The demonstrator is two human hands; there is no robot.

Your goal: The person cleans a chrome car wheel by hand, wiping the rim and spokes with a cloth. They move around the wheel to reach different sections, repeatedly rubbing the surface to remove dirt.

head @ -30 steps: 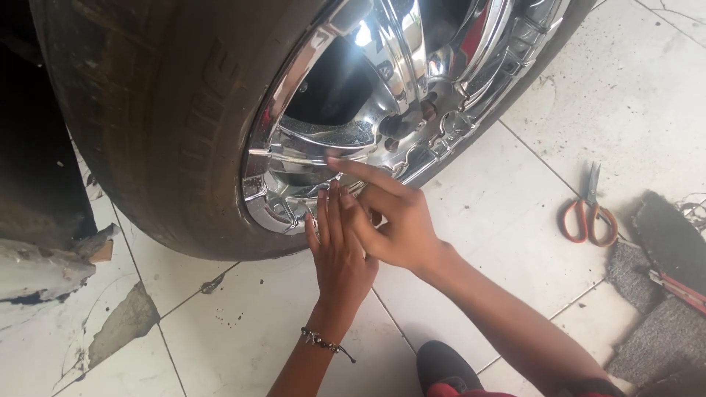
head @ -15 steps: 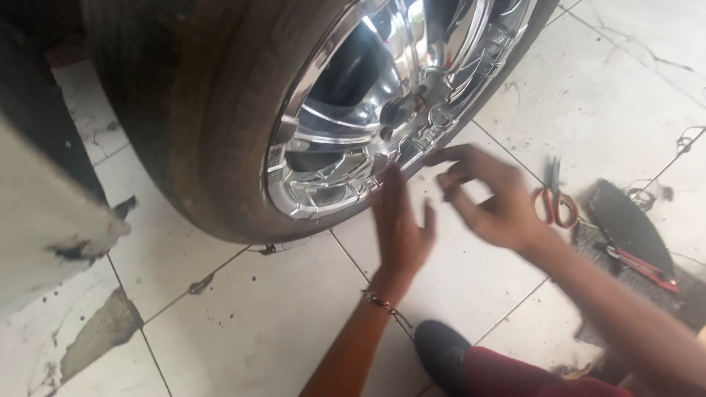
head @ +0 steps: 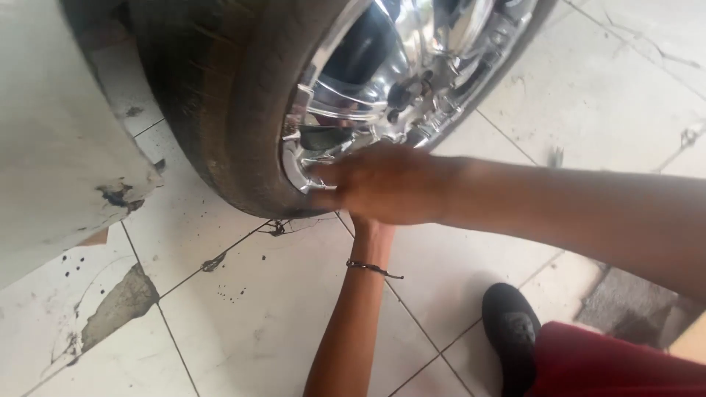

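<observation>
There are no boxes or packets here; no labels or stickers show; no signs hang anywhere; no screens glow in any part of this view.

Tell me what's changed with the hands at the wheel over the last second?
The right hand, which half a second ago had drawn away toward the scissors, has come back across to the shiny rim and now covers the left hand. Whether it holds anything cannot be told. The scissors have passed out of sight as the view shifted. The left hand stayed by the rim's lower edge, the tyre on the tiled floor.
</observation>
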